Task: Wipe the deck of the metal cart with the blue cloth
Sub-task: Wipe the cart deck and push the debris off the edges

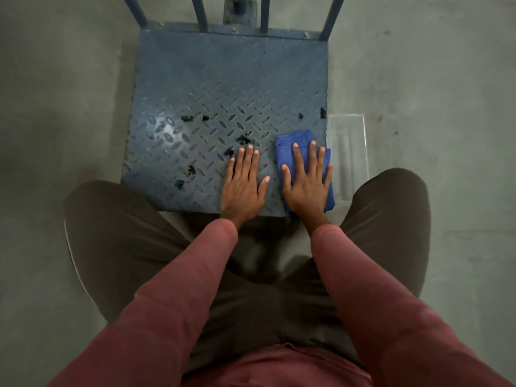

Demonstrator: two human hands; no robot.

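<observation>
The metal cart's deck (223, 79) is blue-grey tread plate, seen from above in front of my knees. A folded blue cloth (290, 141) lies at the deck's near right corner. My right hand (307, 182) rests flat on the cloth with fingers straight and spread. My left hand (244, 185) lies flat on the bare deck just left of the cloth, fingers straight. Several small black bits (243, 140) are scattered over the deck's near half, some right at my left fingertips, two near the right edge (322, 112).
A clear plastic tray (349, 152) sits on the concrete floor against the cart's right side. Blue upright handle bars (199, 12) rise along the deck's far edge. My knees flank the near edge of the cart. Grey concrete floor lies all around.
</observation>
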